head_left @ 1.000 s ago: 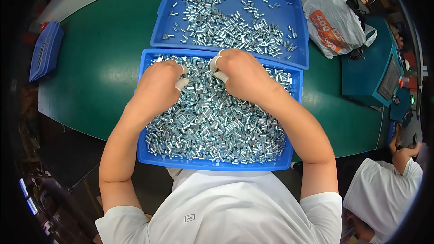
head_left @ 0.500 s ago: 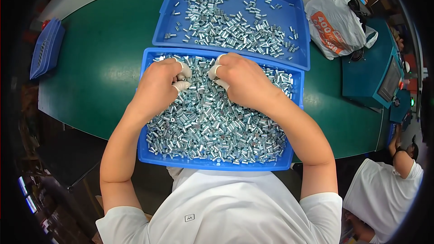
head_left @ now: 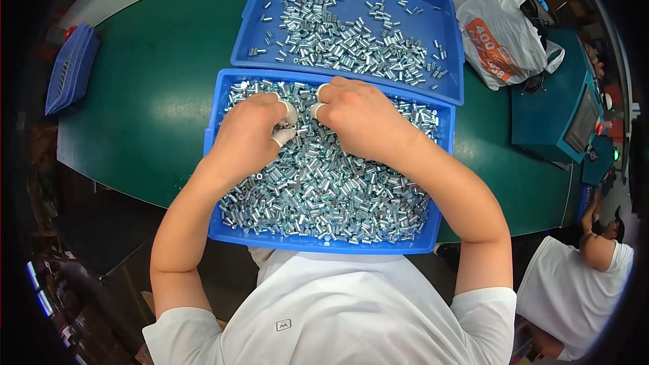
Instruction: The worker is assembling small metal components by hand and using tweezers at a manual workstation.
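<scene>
Small shiny metal sleeves [head_left: 331, 189], which look like rivet nuts, fill the near blue tray [head_left: 324, 247] in a thick layer. Over its far left part, my left hand [head_left: 250, 132] bends its fingers and thumb toward each other, with a sleeve seeming to sit between the tips. My right hand [head_left: 358, 118] is over the far middle of the same tray, fingers curled down into the pieces. Its thumb and whatever it pinches are hidden behind the hand. White finger cots cover fingertips on both hands.
Behind stands a second blue tray [head_left: 426, 17] with a thinner scatter of the same sleeves. On the green table [head_left: 149, 94] are a blue basket [head_left: 71, 71] at left, a white plastic bag [head_left: 503, 34] and a teal machine [head_left: 558, 111] at right. Another person [head_left: 574, 290] sits at lower right.
My left hand has moved a little right and nearer to me, closer to the right hand. The right hand has shifted slightly, and its thumb has gone out of sight.
</scene>
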Tool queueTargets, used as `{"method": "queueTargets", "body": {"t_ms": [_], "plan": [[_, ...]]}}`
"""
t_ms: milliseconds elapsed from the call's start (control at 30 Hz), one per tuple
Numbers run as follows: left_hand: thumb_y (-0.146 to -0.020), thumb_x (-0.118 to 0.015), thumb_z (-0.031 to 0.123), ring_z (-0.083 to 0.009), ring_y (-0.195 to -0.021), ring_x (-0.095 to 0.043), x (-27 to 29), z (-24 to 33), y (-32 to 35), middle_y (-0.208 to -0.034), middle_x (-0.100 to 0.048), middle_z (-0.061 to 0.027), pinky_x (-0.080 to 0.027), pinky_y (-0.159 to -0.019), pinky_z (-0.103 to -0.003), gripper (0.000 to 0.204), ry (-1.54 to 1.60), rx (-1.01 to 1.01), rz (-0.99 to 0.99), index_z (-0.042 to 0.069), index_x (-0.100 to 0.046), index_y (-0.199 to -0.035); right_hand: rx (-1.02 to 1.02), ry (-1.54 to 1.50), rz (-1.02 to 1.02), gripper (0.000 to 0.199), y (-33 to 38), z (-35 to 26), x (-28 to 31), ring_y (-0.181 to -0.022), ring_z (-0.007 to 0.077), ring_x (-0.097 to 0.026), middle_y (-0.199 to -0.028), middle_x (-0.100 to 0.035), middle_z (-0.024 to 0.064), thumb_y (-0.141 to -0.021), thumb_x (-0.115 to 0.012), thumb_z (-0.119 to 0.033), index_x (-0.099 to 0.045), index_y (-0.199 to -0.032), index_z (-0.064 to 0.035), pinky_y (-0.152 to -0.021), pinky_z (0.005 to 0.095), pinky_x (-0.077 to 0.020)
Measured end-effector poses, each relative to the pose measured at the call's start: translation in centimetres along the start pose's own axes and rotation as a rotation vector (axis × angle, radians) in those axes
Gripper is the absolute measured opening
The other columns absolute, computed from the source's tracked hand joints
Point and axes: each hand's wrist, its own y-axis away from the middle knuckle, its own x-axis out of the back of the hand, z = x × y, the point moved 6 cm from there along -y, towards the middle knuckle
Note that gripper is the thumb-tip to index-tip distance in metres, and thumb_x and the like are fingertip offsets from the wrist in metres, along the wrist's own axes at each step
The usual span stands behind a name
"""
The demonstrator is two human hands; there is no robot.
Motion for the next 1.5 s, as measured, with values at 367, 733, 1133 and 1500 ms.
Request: {"method": "queueTargets", "body": {"t_ms": [367, 733, 1133, 1500], "plan": [[-0.080, -0.084, 0.002, -0.0355, -0.088, -0.068, -0.2, 0.1, 0.1, -0.089, -0.068, -0.0139, -0.054, -0.076, -0.047, 0.019, -0.029, -0.061, 0.033, 0.003, -0.076, -0.097, 0.009, 0.056, 0.010, 0.006, -0.1, -0.2, -0.7, -0.100, 0.0293, -0.069, -0.094, -0.070, 0.0099, -0.077, -0.072, -0.007, -0.074, -0.082, -0.0051, -0.078, 0.0424, -0.0594], [-0.083, -0.085, 0.000, -0.0188, -0.077, -0.065, 0.2, 2.3, 0.7, -0.088, -0.068, -0.0065, -0.052, -0.069, -0.032, 0.019, 0.237, -0.105, 0.090, 0.003, -0.076, -0.099, -0.280, -0.740, 0.323, 0.017, 3.8, 1.9, 0.1, -0.084, 0.0265, -0.069, -0.092, -0.070, 0.0109, -0.086, -0.078, -0.003, -0.076, -0.103, -0.0051, -0.074, 0.0396, -0.0566], [-0.086, -0.085, 0.001, -0.0126, -0.079, -0.064, -1.7, 5.3, 1.2, -0.094, -0.069, -0.0050, -0.052, -0.070, -0.028, 0.020, 0.582, -0.053, -0.042, 0.004, -0.075, -0.102, -0.677, -1.670, 0.166, 0.022, 8.5, -0.6, -2.0, -0.100, 0.0195, -0.077, -0.109, -0.077, 0.0155, -0.100, -0.065, 0.007, -0.071, -0.121, 0.0067, -0.092, 0.0318, -0.0645], [-0.088, -0.082, -0.002, -0.0142, -0.087, -0.068, -2.9, 6.3, 1.0, -0.100, -0.072, -0.0061, -0.055, -0.076, -0.028, 0.019, 0.592, -0.049, -0.090, 0.004, -0.075, -0.104, -0.721, -1.674, 0.261, 0.023, 10.6, -1.4, -2.1, -0.097, 0.0168, -0.077, -0.107, -0.078, 0.0132, -0.099, -0.073, 0.002, -0.072, -0.122, 0.0064, -0.087, 0.0287, -0.0639]]}}
